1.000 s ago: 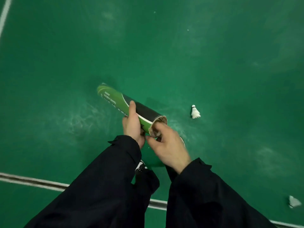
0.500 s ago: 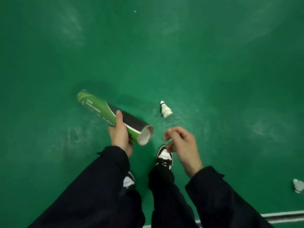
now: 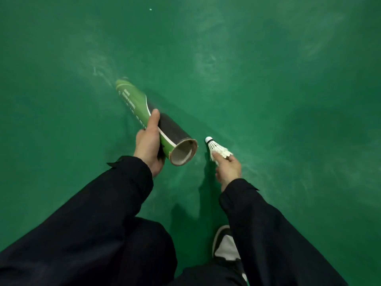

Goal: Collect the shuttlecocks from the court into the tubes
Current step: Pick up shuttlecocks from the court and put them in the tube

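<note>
A green and black shuttlecock tube (image 3: 144, 112) is gripped near its open end by my left hand (image 3: 149, 145), thumb laid along its top. The tube's open mouth (image 3: 182, 153) faces toward me and slightly right. A white feather shuttlecock (image 3: 216, 147) with a black-banded cork tip lies just right of the mouth, cork pointing away from me. My right hand (image 3: 227, 169) pinches its feather skirt with thumb and fingers. Whether the shuttlecock still touches the floor I cannot tell.
Green court floor (image 3: 268, 79) with pale scuff marks fills the view. My dark trouser legs and a black and white shoe (image 3: 224, 244) are below the hands. A tiny white speck (image 3: 150, 9) lies far ahead.
My right hand left the tube's mouth, reached down to the shuttlecock on the floor and took hold of its feathers. The view dropped closer to the floor; the left hand kept its hold.
</note>
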Demonstrator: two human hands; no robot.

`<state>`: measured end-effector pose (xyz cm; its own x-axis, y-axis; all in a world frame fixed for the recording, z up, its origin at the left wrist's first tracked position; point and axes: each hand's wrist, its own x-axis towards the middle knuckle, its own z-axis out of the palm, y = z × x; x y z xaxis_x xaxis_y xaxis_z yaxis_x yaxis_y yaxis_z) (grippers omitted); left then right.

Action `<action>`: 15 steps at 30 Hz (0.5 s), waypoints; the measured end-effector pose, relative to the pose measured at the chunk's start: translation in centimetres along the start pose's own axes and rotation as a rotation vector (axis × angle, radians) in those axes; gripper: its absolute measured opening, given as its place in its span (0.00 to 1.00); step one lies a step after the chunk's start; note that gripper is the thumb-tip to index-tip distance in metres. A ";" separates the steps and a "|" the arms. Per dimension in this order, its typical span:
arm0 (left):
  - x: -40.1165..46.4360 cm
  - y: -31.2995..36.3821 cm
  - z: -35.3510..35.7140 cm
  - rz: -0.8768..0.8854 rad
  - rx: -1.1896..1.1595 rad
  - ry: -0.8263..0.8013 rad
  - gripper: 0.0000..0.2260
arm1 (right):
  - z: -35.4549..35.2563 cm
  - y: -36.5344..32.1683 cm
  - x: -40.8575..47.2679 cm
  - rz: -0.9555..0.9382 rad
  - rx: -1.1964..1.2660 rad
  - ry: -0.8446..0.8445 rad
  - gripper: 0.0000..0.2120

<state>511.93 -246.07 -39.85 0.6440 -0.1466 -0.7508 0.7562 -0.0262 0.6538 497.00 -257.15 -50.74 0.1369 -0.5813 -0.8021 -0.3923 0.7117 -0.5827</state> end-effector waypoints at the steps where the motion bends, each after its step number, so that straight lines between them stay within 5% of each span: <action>1: 0.2 0.4 -0.2 0.015 0.011 0.002 0.28 | 0.4 -0.1 0.3 -0.049 0.018 0.016 0.17; 5: -1.0 0.9 -1.4 0.017 0.017 0.051 0.29 | -0.9 -2.2 -3.6 -0.195 0.115 -0.034 0.05; 8: -1.1 0.8 -2.0 0.001 -0.058 0.110 0.28 | -3.0 -3.4 -8.1 -0.532 0.173 -0.087 0.05; 12: 0.2 0.7 -1.8 -0.021 -0.176 0.146 0.25 | -3.4 -3.2 -11.8 -1.018 -0.153 -0.144 0.05; 15: 0.3 0.6 -1.8 -0.024 -0.217 0.123 0.23 | -1.5 -2.8 -12.9 -1.169 -0.402 -0.133 0.05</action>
<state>512.71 -244.39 -39.85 0.6247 -0.0266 -0.7804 0.7700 0.1867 0.6101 495.00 -252.25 -38.60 0.6733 -0.7239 0.1504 -0.2203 -0.3906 -0.8938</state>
